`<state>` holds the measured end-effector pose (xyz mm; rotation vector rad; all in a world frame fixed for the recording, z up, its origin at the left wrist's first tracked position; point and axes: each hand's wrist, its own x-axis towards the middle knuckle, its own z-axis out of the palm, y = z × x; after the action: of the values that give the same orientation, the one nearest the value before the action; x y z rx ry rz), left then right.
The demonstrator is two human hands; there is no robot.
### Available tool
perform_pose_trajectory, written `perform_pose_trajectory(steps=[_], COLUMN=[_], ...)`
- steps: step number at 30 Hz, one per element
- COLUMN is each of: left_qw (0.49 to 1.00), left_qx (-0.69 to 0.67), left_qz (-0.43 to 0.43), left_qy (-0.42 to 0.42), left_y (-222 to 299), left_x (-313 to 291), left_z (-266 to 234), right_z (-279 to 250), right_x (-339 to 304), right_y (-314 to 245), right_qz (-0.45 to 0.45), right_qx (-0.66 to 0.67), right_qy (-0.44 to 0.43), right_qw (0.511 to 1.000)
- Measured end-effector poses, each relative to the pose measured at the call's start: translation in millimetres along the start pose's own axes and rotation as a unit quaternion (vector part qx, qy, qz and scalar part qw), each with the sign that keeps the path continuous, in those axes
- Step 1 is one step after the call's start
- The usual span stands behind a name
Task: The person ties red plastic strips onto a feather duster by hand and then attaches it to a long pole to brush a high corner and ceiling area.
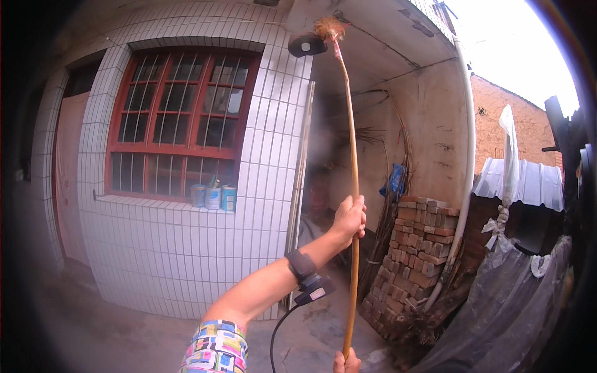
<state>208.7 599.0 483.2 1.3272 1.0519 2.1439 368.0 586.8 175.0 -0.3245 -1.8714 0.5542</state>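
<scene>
A long-handled broom [351, 137] stands nearly upright in front of me, its slim wooden pole slightly curved. At its top is a bristly tan head [328, 28], bound with reddish-pink material, up by the ceiling and a dark round fixture [307, 45]. Whether the bristles touch either one, I cannot tell. My left hand [350, 219] is wrapped round the middle of the pole, the arm stretched up and forward. Lower down, at the bottom edge of the view, my right hand [347, 362] closes round the pole; only part of that hand shows.
To the left, a white-tiled wall [267, 155] holds a red-framed barred window [177, 124], with several cans [213, 198] on its sill. Stacked bricks [410, 261] and a pale pipe [463, 137] stand right. Beyond them hangs plastic sheeting [491, 311]. A cable runs from my left wrist device [314, 290].
</scene>
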Motion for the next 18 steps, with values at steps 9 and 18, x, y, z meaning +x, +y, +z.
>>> perform_pose_trajectory(steps=[9, 18], left_qw=[0.999, 0.997], left_qx=[-0.018, -0.067], left_qz=[0.026, 0.041], left_qy=[0.042, 0.02], left_y=[28.5, 66.8], left_x=[6.2, 41.7], left_z=[-5.7, -50.4], right_z=[-8.0, 7.0], right_x=[22.2, 62.3], right_y=[-10.8, -58.8], right_qz=[0.002, -0.028], right_qx=[0.036, 0.022], right_qy=[-0.026, -0.027], right_qw=[0.999, 0.999])
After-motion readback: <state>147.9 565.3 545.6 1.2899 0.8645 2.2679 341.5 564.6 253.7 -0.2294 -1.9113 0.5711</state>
